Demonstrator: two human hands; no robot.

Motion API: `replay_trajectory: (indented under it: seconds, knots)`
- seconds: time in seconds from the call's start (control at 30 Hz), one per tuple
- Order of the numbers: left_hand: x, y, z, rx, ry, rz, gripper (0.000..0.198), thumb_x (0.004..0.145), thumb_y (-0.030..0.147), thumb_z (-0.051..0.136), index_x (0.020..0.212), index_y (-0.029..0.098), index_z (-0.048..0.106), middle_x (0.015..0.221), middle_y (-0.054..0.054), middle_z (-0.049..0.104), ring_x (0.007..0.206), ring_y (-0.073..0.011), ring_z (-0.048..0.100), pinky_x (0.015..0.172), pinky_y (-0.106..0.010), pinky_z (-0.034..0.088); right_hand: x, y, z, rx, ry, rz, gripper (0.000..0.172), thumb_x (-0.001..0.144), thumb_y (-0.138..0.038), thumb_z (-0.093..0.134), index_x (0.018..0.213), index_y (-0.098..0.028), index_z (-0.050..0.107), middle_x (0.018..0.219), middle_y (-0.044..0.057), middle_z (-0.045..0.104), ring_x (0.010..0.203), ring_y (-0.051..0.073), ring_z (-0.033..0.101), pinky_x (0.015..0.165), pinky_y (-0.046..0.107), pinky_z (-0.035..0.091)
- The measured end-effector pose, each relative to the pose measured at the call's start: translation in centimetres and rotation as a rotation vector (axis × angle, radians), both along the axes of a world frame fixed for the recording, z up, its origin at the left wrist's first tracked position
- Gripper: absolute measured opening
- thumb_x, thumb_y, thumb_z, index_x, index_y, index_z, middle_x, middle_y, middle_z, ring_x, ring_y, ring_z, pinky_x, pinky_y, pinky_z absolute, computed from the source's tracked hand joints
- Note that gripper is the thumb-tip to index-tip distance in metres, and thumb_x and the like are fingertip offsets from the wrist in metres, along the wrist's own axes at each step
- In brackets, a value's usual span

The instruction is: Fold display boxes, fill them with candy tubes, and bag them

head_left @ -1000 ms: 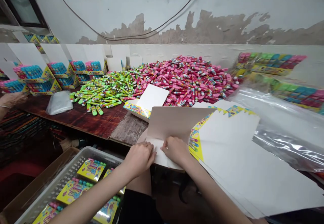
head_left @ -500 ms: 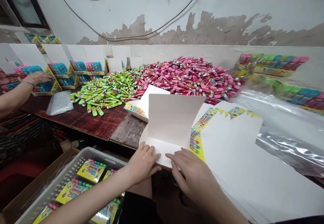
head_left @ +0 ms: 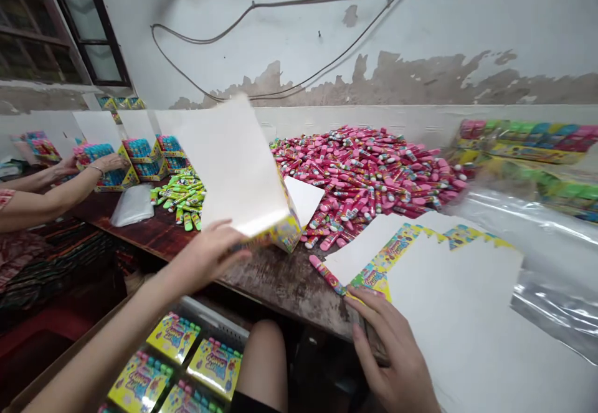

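Note:
My left hand [head_left: 208,254] pinches the lower edge of a folded cardboard display box [head_left: 228,170], its tall white back panel raised and tilted over the table. Behind it stands another display box, whose white panel [head_left: 306,198] partly shows. My right hand [head_left: 392,344] rests with fingers stretched on the near left edge of a stack of flat printed box blanks [head_left: 467,301], seemingly holding nothing. By its fingertips, one pink candy tube [head_left: 327,273] lies against the blanks.
Pink candy tubes [head_left: 369,182] form a heap by the wall; green ones [head_left: 180,192] lie left. Clear plastic bags [head_left: 133,204] sit nearby. Filled boxes [head_left: 215,366] fill a crate [head_left: 219,319] below. A co-worker's hands [head_left: 109,162] touch boxes at far left.
My left hand has lifted the box and carried it left and forward. My right hand has left the box and moved to the blanks. The camera view has shifted left.

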State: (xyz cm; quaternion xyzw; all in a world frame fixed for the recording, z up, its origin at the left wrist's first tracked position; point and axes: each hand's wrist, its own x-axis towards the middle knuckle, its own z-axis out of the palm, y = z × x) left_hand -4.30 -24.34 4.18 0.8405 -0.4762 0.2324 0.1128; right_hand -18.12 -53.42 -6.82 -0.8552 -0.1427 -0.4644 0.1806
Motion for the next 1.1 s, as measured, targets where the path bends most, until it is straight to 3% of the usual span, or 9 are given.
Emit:
replay_trajectory:
  seconds: [0.1,0.2,0.27,0.37,0.5,0.67,0.77,0.9,1.1]
  knots:
    - [6.1,-0.9,1.5,0.069,-0.074,0.075,0.022,0.091,0.036,0.047,0.101,0.02,0.058,0.097,-0.004,0.068,0.09,-0.0174,0.062,0.106,-0.041,0.035,0.4,1.0,-1.3,-0.056,0.012,0.018,0.029,0.086,-0.02,0.049,0.113,-0.02,0.058,0.113,0.007,0.064,0.107,0.021,0.058,0.092,0.039,0.045]
    - [10.7,-3.5,0.8,0.229,-0.015,0.062,0.022,0.092,0.03,0.043,0.105,0.02,0.057,0.103,-0.006,0.067,0.098,-0.0202,0.061,0.105,-0.045,0.033,0.1,0.8,-2.2,-0.112,0.008,-0.024,0.029,0.085,-0.019,0.05,0.113,-0.021,0.058,0.113,0.006,0.064,0.106,0.02,0.059,0.094,0.038,0.043]
    - [11.9,-4.9,-0.1,0.343,0.032,0.034,0.025,0.093,0.032,0.038,0.101,0.018,0.058,0.098,-0.007,0.067,0.097,-0.0219,0.06,0.1,-0.044,0.035,-0.7,-0.6,-2.6,-0.133,-0.002,-0.102,0.029,0.085,-0.019,0.049,0.113,-0.021,0.057,0.112,0.006,0.065,0.105,0.021,0.059,0.095,0.04,0.041]
    - [11.8,-5.4,-1.5,0.419,0.089,0.049,0.04,0.092,0.05,0.034,0.093,0.016,0.055,0.089,-0.01,0.064,0.089,-0.0244,0.06,0.084,-0.037,0.043,-2.2,-3.9,-2.7,-0.184,0.016,-0.282,0.029,0.085,-0.024,0.049,0.113,-0.018,0.057,0.111,0.009,0.065,0.105,0.024,0.059,0.097,0.044,0.037]
    - [10.6,-3.3,-3.3,0.437,0.128,0.063,0.057,0.076,0.071,0.049,0.093,0.016,0.052,0.088,-0.01,0.063,0.083,-0.0254,0.061,0.069,-0.03,0.043,-3.7,-7.5,-3.5,-0.315,0.135,-0.468,0.046,0.085,-0.042,0.049,0.121,-0.014,0.054,0.126,0.015,0.058,0.117,0.032,0.051,0.099,0.049,0.034]
    - [10.4,-0.5,-5.8,0.459,0.117,0.12,0.038,0.09,0.052,0.04,0.102,0.019,0.054,0.097,-0.009,0.065,0.091,-0.0246,0.063,0.076,-0.031,0.044,-3.8,-8.9,-6.0,-0.472,0.235,-0.535,0.066,0.082,-0.056,0.047,0.129,-0.011,0.05,0.138,0.023,0.045,0.125,0.041,0.042,0.098,0.058,0.033]
    - [10.6,0.4,-6.4,0.415,0.162,0.164,0.037,0.092,0.048,0.038,0.113,0.022,0.053,0.113,-0.01,0.063,0.103,-0.0253,0.061,0.084,-0.033,0.044,-4.0,-9.2,-6.8,-0.554,0.233,-0.54,0.058,0.084,-0.048,0.047,0.129,-0.012,0.051,0.135,0.023,0.048,0.121,0.043,0.047,0.092,0.058,0.038]
    - [10.3,0.8,-6.9,0.434,0.187,0.124,0.044,0.086,0.052,0.048,0.118,0.022,0.051,0.116,-0.01,0.062,0.105,-0.0252,0.06,0.088,-0.033,0.045,-5.4,-10.1,-6.0,-0.615,0.209,-0.526,0.045,0.088,-0.036,0.041,0.126,-0.015,0.055,0.131,0.021,0.053,0.113,0.04,0.054,0.085,0.054,0.044]
    - [10.8,-0.1,-8.4,0.408,0.062,0.289,0.035,0.09,0.034,0.042,0.118,0.016,0.051,0.111,-0.015,0.063,0.101,-0.0288,0.061,0.084,-0.039,0.047,-7.4,-11.2,-3.8,-0.57,0.26,-0.54,0.049,0.09,-0.046,0.034,0.123,-0.02,0.059,0.128,0.012,0.058,0.112,0.035,0.057,0.083,0.051,0.049]
